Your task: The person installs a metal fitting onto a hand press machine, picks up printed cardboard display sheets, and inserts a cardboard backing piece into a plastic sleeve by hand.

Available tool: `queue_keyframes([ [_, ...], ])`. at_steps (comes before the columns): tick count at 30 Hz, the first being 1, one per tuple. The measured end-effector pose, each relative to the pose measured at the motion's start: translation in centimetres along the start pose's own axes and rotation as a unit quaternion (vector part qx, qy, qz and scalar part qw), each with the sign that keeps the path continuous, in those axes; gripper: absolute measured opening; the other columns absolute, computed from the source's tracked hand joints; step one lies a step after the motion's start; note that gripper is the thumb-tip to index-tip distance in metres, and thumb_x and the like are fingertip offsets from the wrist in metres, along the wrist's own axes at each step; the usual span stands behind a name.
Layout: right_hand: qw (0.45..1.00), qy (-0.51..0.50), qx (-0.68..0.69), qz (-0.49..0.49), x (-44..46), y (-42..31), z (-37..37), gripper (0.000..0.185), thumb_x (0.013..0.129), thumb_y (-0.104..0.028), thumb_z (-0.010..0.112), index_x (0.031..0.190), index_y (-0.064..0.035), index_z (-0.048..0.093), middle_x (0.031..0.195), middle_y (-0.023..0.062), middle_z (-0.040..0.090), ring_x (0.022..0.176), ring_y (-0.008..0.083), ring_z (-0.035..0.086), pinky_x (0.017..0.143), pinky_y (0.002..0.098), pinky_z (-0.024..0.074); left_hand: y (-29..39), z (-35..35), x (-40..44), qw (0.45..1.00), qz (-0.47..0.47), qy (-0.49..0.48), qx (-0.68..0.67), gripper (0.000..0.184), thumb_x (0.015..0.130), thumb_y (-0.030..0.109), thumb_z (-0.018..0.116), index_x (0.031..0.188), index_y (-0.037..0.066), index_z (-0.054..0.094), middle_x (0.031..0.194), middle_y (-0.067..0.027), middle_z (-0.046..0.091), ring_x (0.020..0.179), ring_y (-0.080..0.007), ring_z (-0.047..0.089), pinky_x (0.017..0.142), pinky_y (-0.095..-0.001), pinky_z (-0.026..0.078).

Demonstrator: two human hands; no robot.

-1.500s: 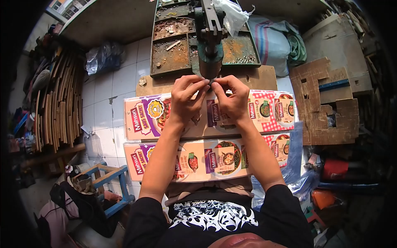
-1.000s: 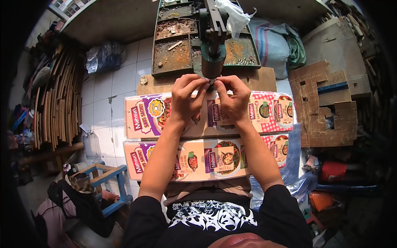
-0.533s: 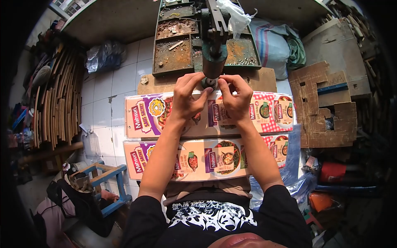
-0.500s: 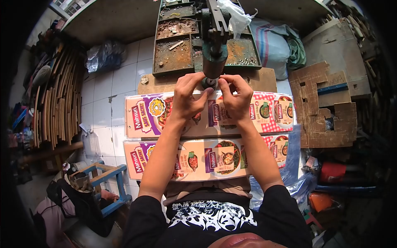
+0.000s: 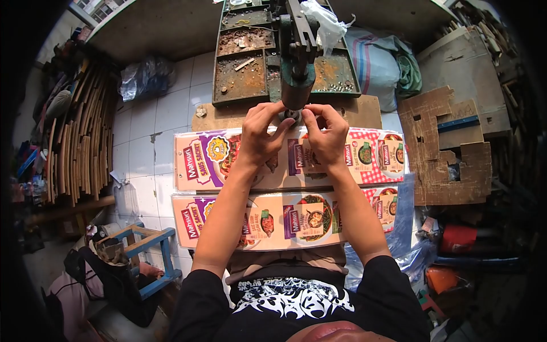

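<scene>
A dark metal press (image 5: 297, 91) stands at the far edge of the printed "Mahsuri" cardboard strips, its ram down close above a small round die (image 5: 292, 114). My left hand (image 5: 263, 134) is to the left of the die, thumb and forefinger bent in toward it. From the other side my right hand (image 5: 326, 134) pinches at the same spot. Whatever small piece the fingertips hold is too small to make out. Both hands lie over the upper printed strip (image 5: 194, 165). A lower printed strip (image 5: 268, 225) lies nearer my body, beneath my forearms.
Behind the press, a compartmented metal tray (image 5: 242, 74) holds small metal bits. The press stands on a wooden board (image 5: 364, 108). Stacked boards (image 5: 80, 131) are at left, with a blue wooden stool (image 5: 151, 251). White sacks (image 5: 373, 62) and cut brown board (image 5: 419, 154) lie right.
The view has shifted very slightly. Both hands keep their place at the die, with hardly any finger movement, and the printed strips lie as before.
</scene>
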State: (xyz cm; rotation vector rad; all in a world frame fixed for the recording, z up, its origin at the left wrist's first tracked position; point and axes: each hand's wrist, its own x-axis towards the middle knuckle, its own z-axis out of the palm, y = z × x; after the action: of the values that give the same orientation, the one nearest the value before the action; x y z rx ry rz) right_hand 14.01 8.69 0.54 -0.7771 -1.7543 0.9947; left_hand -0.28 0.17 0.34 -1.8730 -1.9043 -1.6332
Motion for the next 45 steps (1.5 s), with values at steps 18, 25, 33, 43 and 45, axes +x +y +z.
queue_keyframes([
  [18, 0.999, 0.003, 0.05, 0.021, 0.0, 1.0, 0.4, 0.01, 0.087, -0.008, 0.073, 0.091, 0.0003, 0.07, 0.073, 0.0051, 0.066, 0.054, 0.0069, 0.053, 0.05, 0.0244, 0.0415, 0.7, 0.9, -0.1, 0.988, -0.084, 0.048, -0.119, 0.037, 0.084, -0.007, 0.069, 0.119, 0.001, 0.061, 0.104, -0.0123, 0.069, 0.097, -0.0207, 0.066, 0.085, -0.032, 0.052],
  [25, 0.998, 0.002, 0.055, 0.042, 0.0, 0.9, 0.2, 0.01, 0.087, -0.008, 0.073, 0.091, 0.0001, 0.071, 0.071, 0.0043, 0.066, 0.054, 0.0065, 0.053, 0.051, 0.0244, 0.0416, 0.1, 0.6, -0.3, 0.97, -0.137, 0.067, -0.189, 0.034, 0.086, -0.003, 0.069, 0.12, 0.0, 0.062, 0.105, -0.0134, 0.07, 0.099, -0.021, 0.067, 0.089, -0.0324, 0.051],
  [33, 0.997, 0.013, 0.061, 0.039, 0.0, 1.1, 0.2, 0.009, 0.087, -0.008, 0.072, 0.092, -0.0004, 0.071, 0.069, 0.0039, 0.066, 0.054, 0.0058, 0.054, 0.051, 0.0242, 0.0416, -1.3, -0.6, -0.3, 0.882, -0.261, 0.154, -0.36, 0.036, 0.097, 0.006, 0.063, 0.131, -0.001, 0.053, 0.114, -0.0085, 0.065, 0.103, -0.0144, 0.063, 0.092, -0.0272, 0.051],
  [43, 0.996, -0.002, 0.072, 0.051, -0.1, 1.0, 0.3, 0.008, 0.088, -0.007, 0.072, 0.093, -0.0001, 0.071, 0.07, 0.0017, 0.066, 0.053, 0.0036, 0.051, 0.048, 0.0221, 0.0377, -3.5, -1.9, -0.5, 0.669, -0.364, 0.243, -0.601, 0.033, 0.097, 0.016, 0.065, 0.124, 0.002, 0.053, 0.099, -0.0069, 0.064, 0.091, -0.0181, 0.066, 0.088, -0.0333, 0.061],
  [45, 0.995, -0.006, 0.079, 0.053, -0.1, 0.9, 0.4, 0.009, 0.089, -0.007, 0.072, 0.094, -0.0001, 0.071, 0.071, 0.0017, 0.066, 0.053, 0.0036, 0.051, 0.048, 0.0219, 0.0381, -3.8, -2.1, -0.6, 0.654, -0.366, 0.249, -0.614, 0.032, 0.097, 0.016, 0.065, 0.123, 0.002, 0.054, 0.099, -0.0074, 0.065, 0.092, -0.0187, 0.066, 0.088, -0.033, 0.06],
])
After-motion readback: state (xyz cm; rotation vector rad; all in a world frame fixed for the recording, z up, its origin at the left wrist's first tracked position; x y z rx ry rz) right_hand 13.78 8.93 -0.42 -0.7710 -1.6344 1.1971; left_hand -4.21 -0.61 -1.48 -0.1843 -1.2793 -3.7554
